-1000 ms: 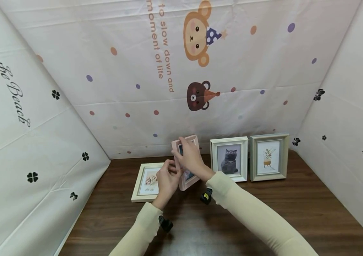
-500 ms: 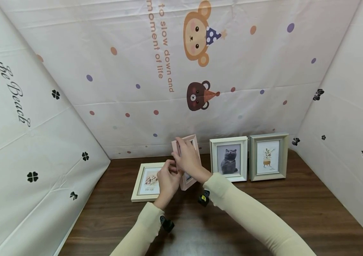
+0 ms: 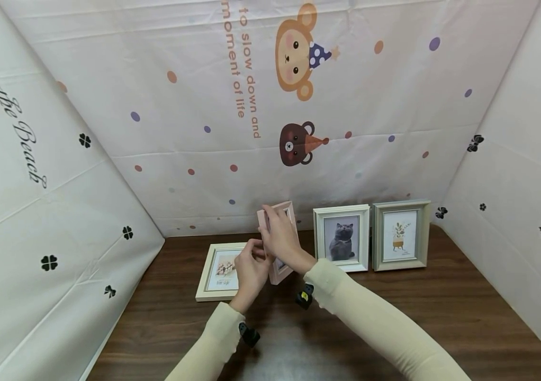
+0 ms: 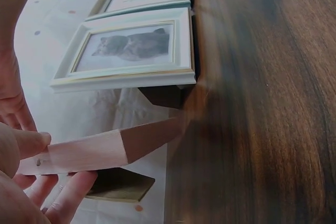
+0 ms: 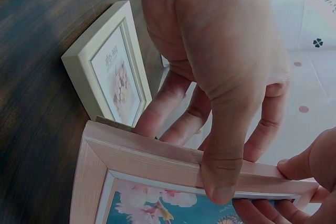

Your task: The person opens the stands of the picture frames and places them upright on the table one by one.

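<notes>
Both hands hold a pink picture frame (image 3: 278, 274), tilted near the back of the table. My left hand (image 3: 250, 270) grips its left side low down; in the right wrist view the left thumb (image 5: 218, 177) lies on the front, with fingers behind. My right hand (image 3: 280, 233) holds it higher up, across the front, its fingertips (image 5: 252, 211) overlapping the picture (image 5: 168, 208) of pink blossoms on blue. A dark stand (image 4: 121, 184) sticks out from the frame's back beside the left fingers. The hands hide most of the picture in the head view.
A cream frame (image 3: 202, 275) with a flower picture leans at the left, close to the left hand. To the right stand a white frame (image 3: 318, 238) with a cat picture and a grey-green frame (image 3: 424, 238). Printed cloth (image 3: 194, 211) rises behind the table (image 3: 370, 307).
My right hand has shifted slightly left and its fingers lie further over the front of the pink picture frame. The left hand keeps its grip almost unmoved. The other frames stay put.
</notes>
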Available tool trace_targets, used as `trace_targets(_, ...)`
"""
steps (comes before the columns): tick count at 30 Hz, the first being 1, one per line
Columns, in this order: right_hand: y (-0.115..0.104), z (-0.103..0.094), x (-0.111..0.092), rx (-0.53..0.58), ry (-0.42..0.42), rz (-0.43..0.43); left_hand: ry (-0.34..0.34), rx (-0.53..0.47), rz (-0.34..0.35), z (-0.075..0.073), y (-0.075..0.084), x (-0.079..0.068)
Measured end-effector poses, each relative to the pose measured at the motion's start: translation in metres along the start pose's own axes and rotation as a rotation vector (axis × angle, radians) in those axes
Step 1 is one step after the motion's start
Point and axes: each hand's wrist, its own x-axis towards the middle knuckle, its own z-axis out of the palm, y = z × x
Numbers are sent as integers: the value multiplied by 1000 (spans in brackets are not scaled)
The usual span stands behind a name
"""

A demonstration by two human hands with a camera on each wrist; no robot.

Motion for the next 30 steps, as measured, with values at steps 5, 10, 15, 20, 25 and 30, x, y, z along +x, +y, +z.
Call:
trace_targets(5,1,-2,0,3,-5,0,4,-11,18,0,0,-1)
trace_targets(10,1,-6,-1,23,-24,14,-4,-27,14,0,1,-1)
trace_targets(15,3,-14,0,50,-33,0,-33,-82,25,-3,4,-1)
trace_targets(20,9,-20,1,78,-42,-37,-53,-174,39,-9,1,0)
trace_targets(25,17,-26,3,109,-78,-36,-56,-235,25,-13,-6,1)
trace_targets(30,23,-34,5,126,-112,-46,-72,-247,-8,-16,-11,2)
